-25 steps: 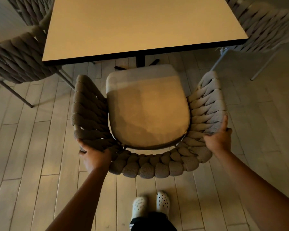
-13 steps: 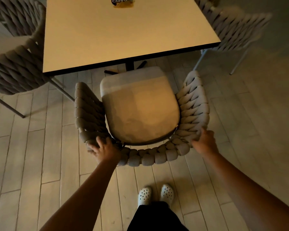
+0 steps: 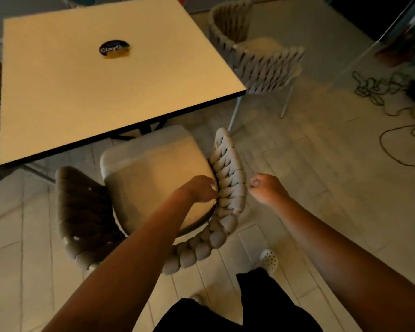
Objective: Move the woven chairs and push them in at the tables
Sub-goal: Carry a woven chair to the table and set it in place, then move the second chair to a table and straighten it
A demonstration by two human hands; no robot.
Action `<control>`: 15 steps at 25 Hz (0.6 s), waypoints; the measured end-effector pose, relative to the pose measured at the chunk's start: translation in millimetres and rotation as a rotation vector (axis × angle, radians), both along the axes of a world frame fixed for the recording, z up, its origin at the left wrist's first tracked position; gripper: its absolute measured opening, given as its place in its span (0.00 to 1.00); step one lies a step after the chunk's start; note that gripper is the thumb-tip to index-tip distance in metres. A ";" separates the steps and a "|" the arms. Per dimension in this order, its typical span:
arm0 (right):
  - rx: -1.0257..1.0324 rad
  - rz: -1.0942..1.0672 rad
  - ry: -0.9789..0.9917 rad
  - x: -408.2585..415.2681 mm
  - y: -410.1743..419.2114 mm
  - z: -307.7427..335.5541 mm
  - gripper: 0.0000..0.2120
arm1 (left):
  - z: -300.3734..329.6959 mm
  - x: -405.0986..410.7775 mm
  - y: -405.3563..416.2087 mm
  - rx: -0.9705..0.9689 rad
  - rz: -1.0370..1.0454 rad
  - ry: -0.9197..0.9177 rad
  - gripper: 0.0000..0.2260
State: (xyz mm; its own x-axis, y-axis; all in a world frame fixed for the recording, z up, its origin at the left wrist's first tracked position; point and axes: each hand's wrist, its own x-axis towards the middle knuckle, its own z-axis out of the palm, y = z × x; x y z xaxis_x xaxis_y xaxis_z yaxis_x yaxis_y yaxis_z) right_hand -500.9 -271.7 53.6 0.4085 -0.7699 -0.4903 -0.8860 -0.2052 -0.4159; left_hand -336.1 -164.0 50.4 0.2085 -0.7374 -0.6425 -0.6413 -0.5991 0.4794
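A: Pale plank floor (image 3: 297,168), dim light. Where are our hands?

B: Left hand (image 3: 198,188) reaches across the seat cushion (image 3: 153,173), fingers at the inside of the right woven armrest (image 3: 228,178); can't tell if it's gripping. Right hand (image 3: 266,188) loosely curled, just beside it, holding nothing.

A: And the woven chair (image 3: 82,212)?

B: Front edge at the square table (image 3: 94,87), angled, prob. not fully in. Second chair (image 3: 261,63) at the far corner.
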 end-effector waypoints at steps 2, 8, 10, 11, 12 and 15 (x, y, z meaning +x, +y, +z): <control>-0.017 -0.013 -0.010 -9.3 -45.9 -0.2 0.16 | 7.2 -8.3 -46.8 -0.047 -0.028 -0.043 0.21; -0.023 0.048 0.058 -43.5 -215.4 -10.6 0.11 | 4.8 -33.2 -217.9 -0.103 0.052 -0.085 0.19; -0.016 0.097 0.111 -55.1 -270.7 -9.2 0.13 | 1.4 -43.7 -266.0 -0.079 0.062 -0.077 0.19; -0.018 0.117 0.132 -59.3 -296.0 -7.7 0.14 | -0.1 -48.9 -286.4 -0.070 0.061 -0.070 0.19; -0.017 0.120 0.144 -61.1 -320.5 -4.7 0.14 | 0.0 -52.0 -306.2 -0.061 0.052 -0.065 0.19; -0.012 0.104 0.126 -61.0 -387.8 -0.5 0.13 | 0.5 -52.9 -363.9 -0.046 0.060 -0.051 0.18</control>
State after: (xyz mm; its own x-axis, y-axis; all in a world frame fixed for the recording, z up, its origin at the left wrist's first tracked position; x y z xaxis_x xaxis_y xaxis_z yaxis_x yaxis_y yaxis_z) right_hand -562.0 -659.6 53.1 0.4220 -0.7330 -0.5335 -0.9047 -0.3025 -0.3000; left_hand -389.0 -527.9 50.9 0.2846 -0.7510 -0.5958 -0.6292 -0.6153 0.4749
